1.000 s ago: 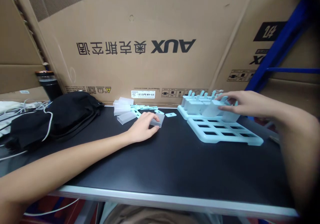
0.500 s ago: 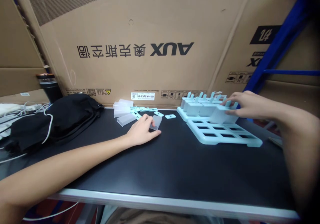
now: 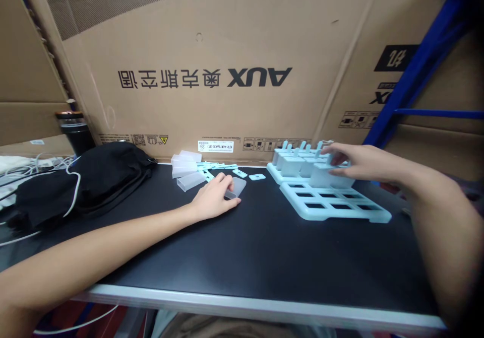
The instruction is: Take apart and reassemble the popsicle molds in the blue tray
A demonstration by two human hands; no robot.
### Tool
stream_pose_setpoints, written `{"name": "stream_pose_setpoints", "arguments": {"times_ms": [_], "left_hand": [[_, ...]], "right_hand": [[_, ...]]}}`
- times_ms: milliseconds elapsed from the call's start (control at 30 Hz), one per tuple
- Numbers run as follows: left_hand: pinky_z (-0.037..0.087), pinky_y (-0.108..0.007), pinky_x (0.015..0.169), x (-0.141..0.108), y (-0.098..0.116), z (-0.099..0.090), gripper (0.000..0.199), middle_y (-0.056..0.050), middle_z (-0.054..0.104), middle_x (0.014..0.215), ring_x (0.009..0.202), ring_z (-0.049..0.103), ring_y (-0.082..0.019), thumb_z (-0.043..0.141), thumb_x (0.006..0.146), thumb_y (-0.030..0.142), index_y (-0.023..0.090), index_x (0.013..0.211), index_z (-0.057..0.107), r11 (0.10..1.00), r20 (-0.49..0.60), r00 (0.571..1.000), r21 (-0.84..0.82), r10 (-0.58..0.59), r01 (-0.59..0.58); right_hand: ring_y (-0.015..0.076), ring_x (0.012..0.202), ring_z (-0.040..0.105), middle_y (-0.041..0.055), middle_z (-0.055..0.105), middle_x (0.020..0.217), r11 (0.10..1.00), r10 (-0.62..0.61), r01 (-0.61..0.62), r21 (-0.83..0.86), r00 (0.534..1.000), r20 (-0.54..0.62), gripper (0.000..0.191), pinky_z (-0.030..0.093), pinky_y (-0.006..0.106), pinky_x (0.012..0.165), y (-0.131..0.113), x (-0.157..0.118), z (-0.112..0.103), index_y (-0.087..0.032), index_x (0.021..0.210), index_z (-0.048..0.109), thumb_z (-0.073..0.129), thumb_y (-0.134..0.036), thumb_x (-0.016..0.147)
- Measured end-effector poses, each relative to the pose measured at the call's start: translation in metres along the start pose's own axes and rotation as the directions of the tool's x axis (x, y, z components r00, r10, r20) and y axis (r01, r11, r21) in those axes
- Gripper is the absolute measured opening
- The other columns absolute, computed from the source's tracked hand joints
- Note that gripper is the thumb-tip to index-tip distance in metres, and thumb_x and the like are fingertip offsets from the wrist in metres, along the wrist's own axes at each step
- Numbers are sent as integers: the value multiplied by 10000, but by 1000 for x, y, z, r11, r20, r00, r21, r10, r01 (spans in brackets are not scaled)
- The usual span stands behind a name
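Note:
My left hand (image 3: 216, 197) rests on the black table with its fingers closed on a clear plastic mold (image 3: 236, 188). At the right, my right hand (image 3: 342, 159) reaches over the pale blue popsicle tray (image 3: 276, 173), its thumb and fingers around the stick top of a front mold (image 3: 320, 176). Several molds with upright blue sticks stand in that tray. In front of them lies a blue frame (image 3: 325, 214) with rectangular holes. Two flat blue pieces, one of them a slotted lid (image 3: 257, 177), lie between my hands.
More clear molds (image 3: 190, 180) and a pile of blue sticks (image 3: 217, 165) lie behind my left hand. A black bag (image 3: 109, 174), white cables and a dark bottle (image 3: 77, 134) are at the left. A large cardboard box (image 3: 181, 111) stands behind; a blue metal post (image 3: 412, 86) rises at the right.
My right hand has shifted a little to the left over the front molds. The tray and frame appear slightly farther left. My left hand has hardly moved, and its clear mold sits at a slightly different tilt.

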State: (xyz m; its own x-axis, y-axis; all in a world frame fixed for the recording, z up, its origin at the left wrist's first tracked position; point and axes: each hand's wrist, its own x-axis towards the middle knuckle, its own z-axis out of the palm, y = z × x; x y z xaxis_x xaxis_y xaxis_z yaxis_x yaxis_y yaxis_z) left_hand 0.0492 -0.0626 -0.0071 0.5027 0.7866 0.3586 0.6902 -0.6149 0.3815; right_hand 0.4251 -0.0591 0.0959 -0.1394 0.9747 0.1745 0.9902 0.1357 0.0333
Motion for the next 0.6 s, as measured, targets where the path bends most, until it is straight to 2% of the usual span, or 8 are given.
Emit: {"name": "stream_pose_setpoints", "arguments": {"times_ms": [67, 167, 267, 433, 600], "left_hand": [[444, -322, 673, 0, -1, 1, 272, -2, 512, 977, 761, 543, -173, 600, 824, 459, 238, 888, 457, 1000, 2, 1000, -8, 2, -2], [442, -318, 678, 1, -2, 1, 273, 1, 510, 984, 781, 549, -176, 602, 822, 461, 241, 889, 454, 1000, 2, 1000, -8, 0, 0], [435, -316, 661, 1, -2, 2, 277, 2, 507, 986, 776, 549, -177, 594, 822, 466, 243, 895, 448, 1000, 8, 1000, -5, -11, 11], [447, -332, 692, 0, -2, 2, 263, -1, 504, 989, 769, 552, -175, 592, 817, 444, 240, 899, 448, 1000, 7, 1000, -28, -7, 7], [457, -342, 733, 1, -3, 3, 245, -2, 508, 984, 759, 551, -171, 591, 819, 413, 237, 913, 450, 999, -9, 999, -43, 31, -32]], "right_hand": [[238, 847, 637, 93, 686, 990, 1000, 2, -2, 1, 1000, 10, 480, 466, 341, 785, -7, -1, -2, -197, 1187, 538, 508, -374, 743], [234, 856, 633, 52, 690, 984, 996, 69, -65, -65, 996, 60, 380, 457, 336, 766, -16, -2, -7, -239, 1077, 633, 467, -339, 750], [245, 893, 628, 33, 696, 992, 985, 133, -121, -124, 986, 101, 363, 455, 332, 750, -22, -2, -11, -273, 1004, 707, 464, -308, 737], [233, 799, 632, 52, 708, 898, 966, 202, -180, -184, 973, 111, 393, 455, 321, 694, -26, -2, -14, -278, 1016, 741, 468, -278, 733], [254, 845, 634, 71, 715, 937, 965, 199, -173, -198, 972, 121, 386, 464, 336, 722, -22, 2, -12, -272, 1010, 757, 500, -279, 722]]}}
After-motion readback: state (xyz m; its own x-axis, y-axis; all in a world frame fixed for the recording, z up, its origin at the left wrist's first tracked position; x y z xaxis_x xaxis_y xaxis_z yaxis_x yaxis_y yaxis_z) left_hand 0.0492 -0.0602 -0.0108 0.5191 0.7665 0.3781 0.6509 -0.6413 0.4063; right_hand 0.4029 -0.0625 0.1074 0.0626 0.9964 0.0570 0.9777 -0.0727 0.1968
